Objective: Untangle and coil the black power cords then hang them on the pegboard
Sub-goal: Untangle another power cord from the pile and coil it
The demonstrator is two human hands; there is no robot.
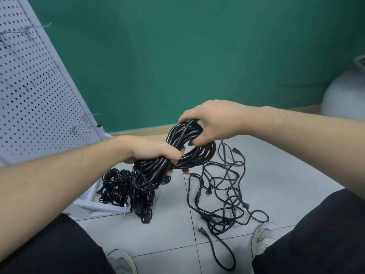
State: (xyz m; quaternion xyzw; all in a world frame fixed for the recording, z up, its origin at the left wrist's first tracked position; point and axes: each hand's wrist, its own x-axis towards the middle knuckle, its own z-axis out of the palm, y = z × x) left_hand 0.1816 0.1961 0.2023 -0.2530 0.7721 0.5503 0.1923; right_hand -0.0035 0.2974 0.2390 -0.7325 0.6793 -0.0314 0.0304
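Grey tiled floor (173, 230), green wall behind. Left hand (156, 153) is gripping the coiled cord (185, 153) at its 7 o'clock; right hand (213, 123) is pinching its 12 o'clock. Bundle looks floppy, springy, moderately heavy; grip across all loops. Loose tangle (223, 194) is lying at 5 o'clock; pegboard (29, 86) at 9.

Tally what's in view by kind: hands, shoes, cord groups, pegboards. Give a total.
Hands: 2, left hand and right hand
Shoes: 2
Cord groups: 3, held coil, bundled pile, loose tangle
Pegboards: 1, pegboard
Total: 8
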